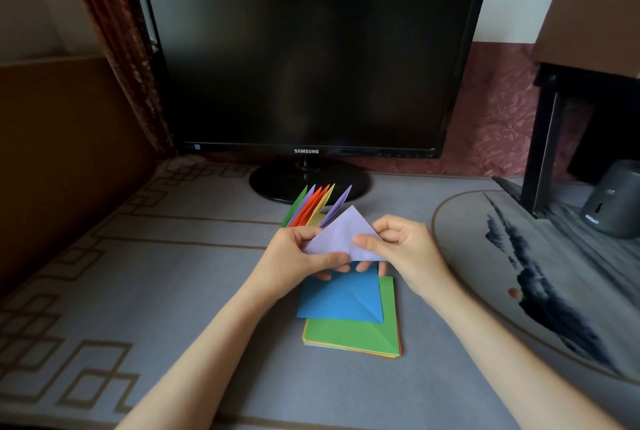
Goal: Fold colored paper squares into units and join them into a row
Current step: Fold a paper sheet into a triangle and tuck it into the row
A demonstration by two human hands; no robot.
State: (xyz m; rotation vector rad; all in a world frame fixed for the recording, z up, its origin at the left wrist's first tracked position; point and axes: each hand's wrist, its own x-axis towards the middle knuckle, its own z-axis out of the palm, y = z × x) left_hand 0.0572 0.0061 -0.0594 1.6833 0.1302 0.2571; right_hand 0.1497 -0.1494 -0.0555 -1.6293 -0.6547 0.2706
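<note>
Together, left grip [298, 258] and right grip [403, 249] pinch a lilac paper triangle [341, 232] — matte, sharp-cornered

**What the hands and picture edges hide**

The lavender folded paper triangle [341, 235] covers most of the right hand's [407, 251] fingers [363, 266]; only their tips show below it. Its left corner is tucked into the left hand [294, 256]. The row of joined folded paper units [313, 202], green, purple, orange and yellow, loses its lower ends behind that hand and the triangle, so the joints cannot be seen. Both hands cover the far edge of the blue paper square [337, 301] topping the stack of coloured paper squares [346, 332]; sheets under the green one show only thin edges. Both forearms run off the bottom edge. The brown cardboard box [595, 6] is cut off at top and right, and the dark grey cylinder's [613, 201] label is too small to read
</note>
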